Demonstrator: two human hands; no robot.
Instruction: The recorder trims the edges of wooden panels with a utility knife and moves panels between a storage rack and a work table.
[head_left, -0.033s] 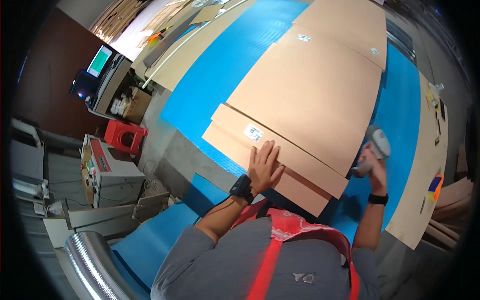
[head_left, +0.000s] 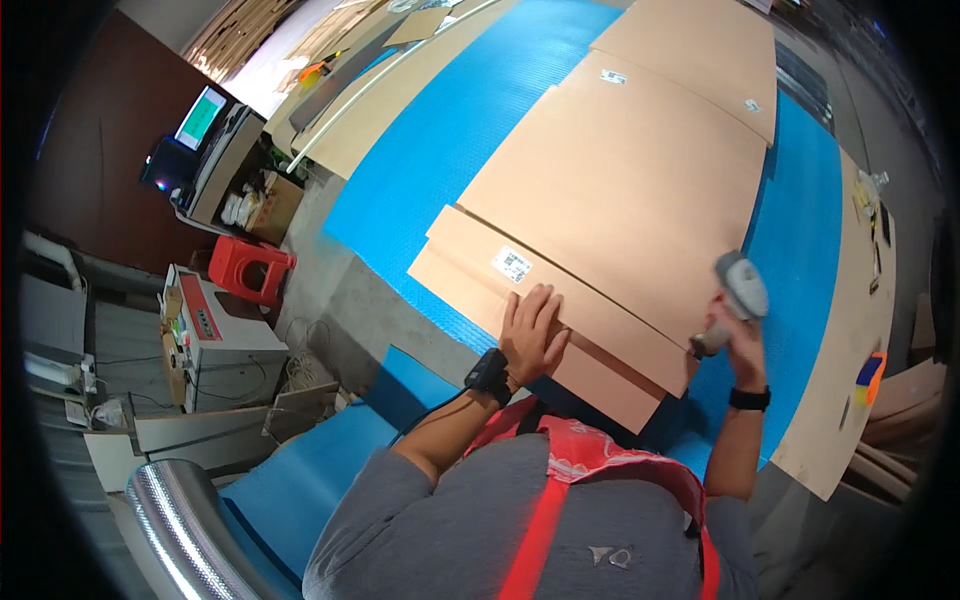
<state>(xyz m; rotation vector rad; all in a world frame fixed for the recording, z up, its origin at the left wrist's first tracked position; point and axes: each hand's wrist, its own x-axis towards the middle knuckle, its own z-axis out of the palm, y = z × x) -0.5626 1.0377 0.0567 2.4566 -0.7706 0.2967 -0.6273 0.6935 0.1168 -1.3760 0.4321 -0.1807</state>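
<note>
My left hand (head_left: pixel 530 335) lies with fingers apart on a narrow light-brown board (head_left: pixel 590 310), just below its white printed label (head_left: pixel 511 263). To the right, my right hand (head_left: pixel 742 345) is wrapped round the grip of a grey-and-white handheld barcode scanner (head_left: pixel 743 285). The scanner is raised near the right edge of the boards. Beyond the narrow board stretches a wide board (head_left: pixel 640 170), with another board (head_left: pixel 690 40) farther off; small labels show on the far ones. Under them all runs a blue textured sheet (head_left: pixel 420 180).
A red stool (head_left: pixel 250 268) stands on the floor at left, near a cabinet (head_left: pixel 235 340) and a lit screen (head_left: pixel 200 115). A shiny silver roll (head_left: pixel 180 530) sits at lower left. At right, an orange-and-blue object (head_left: pixel 872 380) rests on the table edge.
My right hand has shifted slightly left with the scanner, toward the boards' right edge. My left hand stays on the narrow board.
</note>
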